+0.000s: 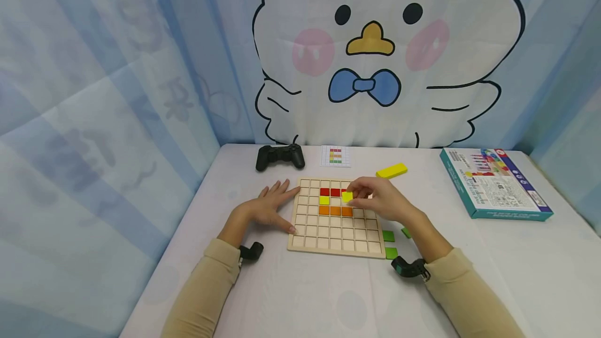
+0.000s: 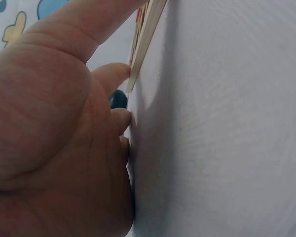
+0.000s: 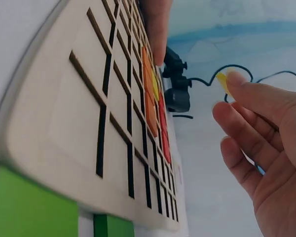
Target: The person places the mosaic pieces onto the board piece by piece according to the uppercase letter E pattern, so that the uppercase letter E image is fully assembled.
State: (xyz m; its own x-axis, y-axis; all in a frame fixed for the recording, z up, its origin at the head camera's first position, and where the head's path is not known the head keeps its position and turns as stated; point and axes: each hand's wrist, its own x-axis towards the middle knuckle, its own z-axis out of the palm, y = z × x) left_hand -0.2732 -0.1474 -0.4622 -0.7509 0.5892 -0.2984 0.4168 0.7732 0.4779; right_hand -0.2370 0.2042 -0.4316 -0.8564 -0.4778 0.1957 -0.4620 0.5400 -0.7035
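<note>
The yellow tile (image 1: 347, 196) was off the board (image 1: 334, 233), raised above its upper middle, at the tips of the right hand (image 1: 382, 200). That grip was narrowed to a pinch, thumb against forefinger side, with only the tile between. The tile stuck out leftward from the grip over the board; it looked squarish, so no long axis stood out, and the right wrist view showed it tilted to the board's face.

The relation that mattered most seemed to be its line-up with the board's grid: from the head it hung about above the right-hand orange tile (image 1: 347, 211) and partly covered the last red tile (image 1: 344, 190). The laid yellow (image 1: 324, 200) sat in the board between those rows, to the left.

The right hand was nearer; the left hand (image 1: 267, 207), fingers spread and gripping nothing, touched the board's left edge.
</note>
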